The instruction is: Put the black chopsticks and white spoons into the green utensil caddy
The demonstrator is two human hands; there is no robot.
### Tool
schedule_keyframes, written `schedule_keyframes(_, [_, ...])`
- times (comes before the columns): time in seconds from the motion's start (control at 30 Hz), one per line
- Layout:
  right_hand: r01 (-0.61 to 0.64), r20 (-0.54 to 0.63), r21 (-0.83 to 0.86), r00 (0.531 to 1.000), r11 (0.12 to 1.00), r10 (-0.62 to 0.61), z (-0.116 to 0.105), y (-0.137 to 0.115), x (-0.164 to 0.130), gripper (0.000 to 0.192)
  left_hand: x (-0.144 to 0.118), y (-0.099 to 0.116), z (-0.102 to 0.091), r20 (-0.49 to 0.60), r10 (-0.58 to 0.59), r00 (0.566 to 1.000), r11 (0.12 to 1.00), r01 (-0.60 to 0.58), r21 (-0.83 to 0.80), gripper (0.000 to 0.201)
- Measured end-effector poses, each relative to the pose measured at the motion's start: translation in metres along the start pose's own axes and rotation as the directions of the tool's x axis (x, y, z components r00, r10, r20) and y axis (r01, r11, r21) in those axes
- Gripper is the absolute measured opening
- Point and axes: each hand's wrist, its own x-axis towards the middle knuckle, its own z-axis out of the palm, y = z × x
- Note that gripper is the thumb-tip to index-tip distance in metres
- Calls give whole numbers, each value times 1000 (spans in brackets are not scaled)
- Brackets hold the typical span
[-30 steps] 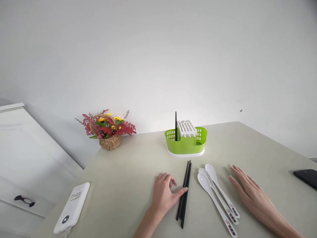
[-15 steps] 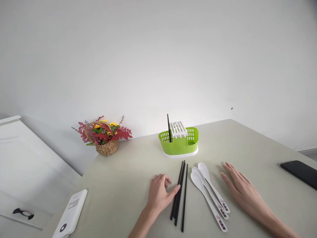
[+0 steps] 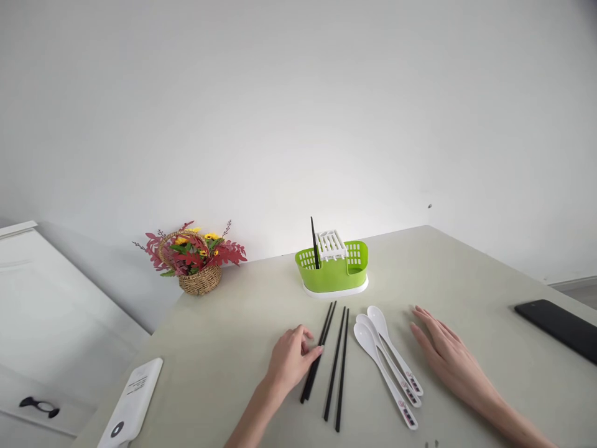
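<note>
Left hand at chopsticks, right hand flat
Left hand (image 3: pixel 290 363) fingertips touch the chopsticks (image 3: pixel 318 352), its grip loose, holding nothing; spoons (image 3: pixel 385 356) at 3 o'clock; right hand (image 3: pixel 448 359) lies spread on the surface (image 3: pixel 466 280).

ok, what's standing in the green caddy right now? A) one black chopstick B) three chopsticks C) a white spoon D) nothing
A: a single black chopstick stands upright in the left end of the green caddy; the white spoons lie on the table.

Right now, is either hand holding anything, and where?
Nothing is lifted. The left hand has its fingertips against the left pair of black chopsticks near their middle, on the table. The right hand lies flat and empty.
</note>
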Motion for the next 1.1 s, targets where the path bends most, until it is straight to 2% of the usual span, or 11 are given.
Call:
schedule_keyframes(0.17, [6,0,-6,1000,1000,-6,1,1,1,63,3,-2,-21,50,-41,998,996,37,83,11])
schedule_keyframes(0.27, [26,-5,-12,1000,1000,-26,2,1,1,62,3,4,-27,61,-34,998,971,18,240,11])
schedule_keyframes(0.37, [29,-17,-12,999,999,-29,2,1,1,60,3,13,-28,88,-30,996,904,-11,427,14])
schedule_keyframes(0.43, [31,-23,-9,999,999,-32,2,1,1,59,2,18,-26,97,-35,995,869,-17,495,16])
schedule_keyframes(0.57, [40,-29,4,999,999,-40,1,-1,2,58,0,22,-22,90,-33,995,845,-21,534,22])
schedule_keyframes(0.73, [44,-37,17,998,999,-43,-1,-3,2,56,2,11,-28,67,-9,998,843,-29,538,24])
schedule_keyframes(0.83, [34,-35,27,999,999,-33,-1,-3,1,55,3,3,-35,33,51,998,905,-60,420,20])
schedule_keyframes(0.93, [28,-31,39,999,999,-27,0,-1,1,53,-1,-3,-38,-145,170,975,982,-156,103,17])
schedule_keyframes(1.03, [18,-30,55,999,998,-17,0,0,0,53,-7,-7,-32,-393,197,898,937,-290,-194,19])
schedule_keyframes(1.1, [14,-26,72,1000,997,-12,-3,-1,2,52,-9,-12,-25,-478,161,863,890,-336,-308,22])
